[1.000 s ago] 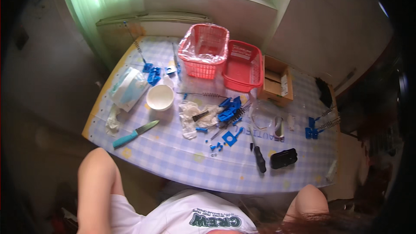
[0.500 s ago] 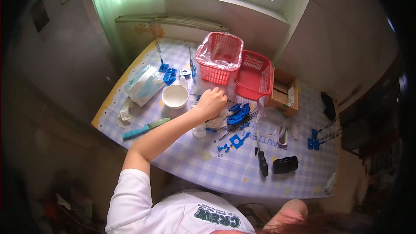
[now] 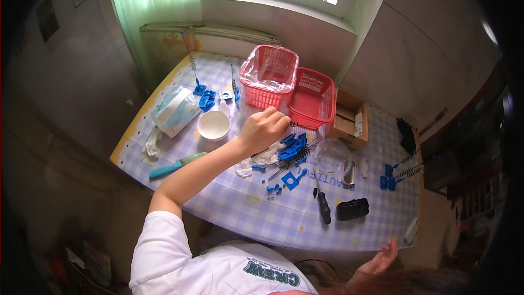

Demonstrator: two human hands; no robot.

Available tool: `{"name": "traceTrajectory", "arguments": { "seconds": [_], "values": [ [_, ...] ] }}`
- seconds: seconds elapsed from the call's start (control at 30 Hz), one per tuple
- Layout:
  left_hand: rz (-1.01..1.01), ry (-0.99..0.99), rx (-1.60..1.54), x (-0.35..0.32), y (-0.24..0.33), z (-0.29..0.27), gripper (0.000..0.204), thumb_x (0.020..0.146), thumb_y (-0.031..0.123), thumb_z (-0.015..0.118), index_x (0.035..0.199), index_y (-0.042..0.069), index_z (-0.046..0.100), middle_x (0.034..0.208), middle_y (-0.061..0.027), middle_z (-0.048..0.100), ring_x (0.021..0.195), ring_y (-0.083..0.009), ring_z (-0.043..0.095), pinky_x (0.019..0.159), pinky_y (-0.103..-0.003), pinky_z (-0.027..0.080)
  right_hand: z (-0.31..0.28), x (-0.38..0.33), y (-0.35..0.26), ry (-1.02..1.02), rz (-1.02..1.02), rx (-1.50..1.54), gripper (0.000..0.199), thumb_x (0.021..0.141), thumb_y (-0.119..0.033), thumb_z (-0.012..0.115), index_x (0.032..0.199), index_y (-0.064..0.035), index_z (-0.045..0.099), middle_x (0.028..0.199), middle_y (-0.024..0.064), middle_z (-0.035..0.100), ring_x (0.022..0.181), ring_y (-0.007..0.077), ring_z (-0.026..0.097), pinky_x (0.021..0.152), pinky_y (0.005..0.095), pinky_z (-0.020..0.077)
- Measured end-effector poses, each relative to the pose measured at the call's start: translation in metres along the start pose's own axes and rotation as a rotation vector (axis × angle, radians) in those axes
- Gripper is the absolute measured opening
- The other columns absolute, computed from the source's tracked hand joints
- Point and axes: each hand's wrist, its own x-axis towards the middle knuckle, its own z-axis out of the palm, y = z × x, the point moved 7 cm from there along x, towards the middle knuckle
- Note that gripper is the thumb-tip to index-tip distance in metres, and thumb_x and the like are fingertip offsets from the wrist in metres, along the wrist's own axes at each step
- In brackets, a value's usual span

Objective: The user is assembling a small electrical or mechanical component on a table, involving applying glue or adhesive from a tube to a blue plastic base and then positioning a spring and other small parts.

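- Newly risen into view: right hand (image 3: 379,263), fingers loosely parted, near the tabletop (image 3: 234,202) edge.
- Left hand (image 3: 266,129) pinches a black coil spring (image 3: 294,125).
- Left of that hand: white bowl (image 3: 213,125).
- Between both hands: black-handled screwdriver (image 3: 324,207).

My left hand (image 3: 266,129), fingers closed, holds a dark spring (image 3: 295,125), its coils showing beyond my fingertips, in front of two red baskets (image 3: 266,99). Nearer me, blue plastic pieces (image 3: 293,146) lie on the checked tablecloth (image 3: 218,207), left of a screwdriver (image 3: 324,207). My right hand (image 3: 383,259), fingers loosely curled, is near the tablecloth's front edge.
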Motion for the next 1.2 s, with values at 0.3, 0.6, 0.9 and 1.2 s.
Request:
{"name": "traceTrajectory", "arguments": {
  "seconds": [0.3,0.6,0.9,1.2],
  "values": [
    [-0.655,0.47,-0.042,-0.003,-0.113,-0.17,0.017,0.068,0.005,0.062,0.084,0.005,0.057,0.077,-0.0056,0.06,0.063,-0.0142,0.06,0.056,-0.024,0.046,-0.031,-0.168,0.103,0.291,0.741,-0.118,0.014,0.079,-0.012,0.042,0.09,-0.002,0.042,0.077,0.0052,0.039,0.067,0.0131,0.039,0.061,0.0253,0.0347],
    [-0.655,-0.013,0.09,-0.009,-0.22,-0.046,0.015,0.07,0.016,0.059,0.08,0.004,0.056,0.075,-0.0117,0.061,0.07,-0.0251,0.06,0.063,-0.034,0.047,0.044,-0.399,0.159,-0.109,1.11,0.232,0.011,0.071,-0.007,0.053,0.079,-0.0047,0.046,0.068,0.0017,0.043,0.055,0.0108,0.039,0.05,0.0225,0.0345],
    [-1.015,-0.499,0.175,-0.06,-0.313,0.053,0.02,0.062,0.022,0.06,0.068,0.002,0.063,0.076,-0.0198,0.06,0.074,-0.0298,0.06,0.069,-0.036,0.048,0.1,-0.143,-0.028,-0.259,0.111,0.082,0.015,0.065,0.0,0.059,0.077,-0.003,0.052,0.067,0.0096,0.052,0.056,0.0235,0.052,0.054,0.0309,0.0432],
    [-1.046,-0.532,0.209,-0.075,-0.316,0.067,0.026,0.065,0.022,0.059,0.075,-0.002,0.06,0.078,-0.0218,0.06,0.076,-0.0327,0.059,0.071,-0.038,0.047,0.12,-0.08,-0.04,-0.237,-0.129,0.052,0.019,0.066,0.002,0.053,0.084,-0.0034,0.047,0.069,0.0093,0.052,0.056,0.0254,0.049,0.051,0.0341,0.0387]
  ]
}}
